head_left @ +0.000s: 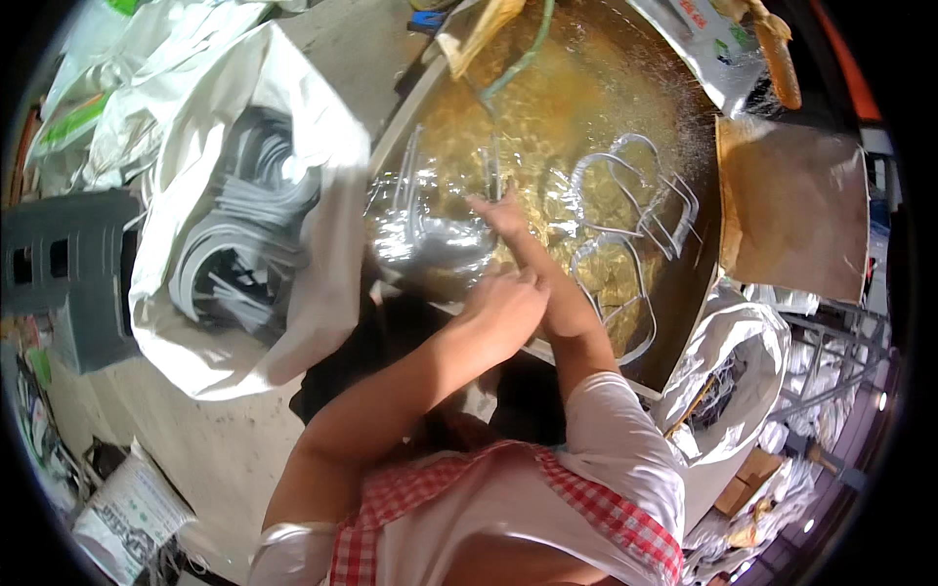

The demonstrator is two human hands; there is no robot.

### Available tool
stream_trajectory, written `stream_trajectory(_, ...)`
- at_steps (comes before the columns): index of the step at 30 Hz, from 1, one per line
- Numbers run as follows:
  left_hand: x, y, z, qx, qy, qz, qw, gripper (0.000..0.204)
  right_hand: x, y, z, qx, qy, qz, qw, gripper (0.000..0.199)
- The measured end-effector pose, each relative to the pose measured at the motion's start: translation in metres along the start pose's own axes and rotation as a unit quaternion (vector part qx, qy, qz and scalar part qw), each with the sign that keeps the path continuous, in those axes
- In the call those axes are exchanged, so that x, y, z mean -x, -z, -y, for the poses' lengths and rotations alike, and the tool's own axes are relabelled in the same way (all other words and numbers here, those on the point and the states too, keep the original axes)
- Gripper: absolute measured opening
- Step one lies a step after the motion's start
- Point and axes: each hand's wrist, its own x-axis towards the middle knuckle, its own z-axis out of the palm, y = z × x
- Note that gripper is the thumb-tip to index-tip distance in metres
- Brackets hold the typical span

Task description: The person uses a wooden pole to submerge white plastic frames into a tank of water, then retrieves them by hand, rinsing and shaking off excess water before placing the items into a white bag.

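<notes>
A shallow tub (696,327) holds yellowish, rippling water. My right hand (501,212) reaches over it, thumb and a finger apart, beside a thin grey strip (492,168); I cannot tell whether they touch. Closer to me, my left hand (511,295) is closed next to my right forearm, and what its fingers hold, if anything, is hidden. Shiny clear plastic (425,239) lies left of both hands at the water's surface. On the right, several bent grey loops (645,259) rest in the water.
Left of the tub stands a white sack (337,220) full of curved grey strips (239,210). A dark grey plastic crate (93,317) is beyond it. Brown cardboard (796,210) and another white sack (767,332) flank the tub's right side. A green hose (528,54) enters at the far edge.
</notes>
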Motion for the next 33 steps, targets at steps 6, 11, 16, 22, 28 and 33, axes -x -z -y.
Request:
stream_trajectory(6,-0.002,0.012,-0.001,0.002,-0.013,-0.008,1.000,0.040,-0.084,-0.026,-0.103,0.132,0.137,-0.089,0.978,0.027)
stream_trajectory(11,0.001,0.005,0.005,0.002,0.009,-0.010,1.000,0.037,-0.016,-0.019,-0.043,-0.191,-0.010,-0.047,0.980,0.050)
stream_trajectory(16,0.001,0.001,-0.003,0.001,-0.006,-0.022,1.000,0.039,0.032,0.039,-0.042,0.134,0.216,-0.160,0.954,0.061)
stream_trajectory(22,0.001,0.001,-0.005,-0.027,-0.015,-0.037,0.999,0.042,0.031,0.024,-0.020,0.535,0.458,-0.158,0.692,0.056)
stream_trajectory(28,0.000,0.011,-0.002,-0.040,-0.005,-0.057,0.998,0.039,-0.002,0.005,0.011,0.588,0.380,0.005,0.714,0.038)
stream_trajectory(33,-0.004,0.009,0.002,-0.050,0.003,-0.077,0.996,0.038,-0.017,0.009,-0.017,0.391,0.585,-0.028,0.710,0.024)
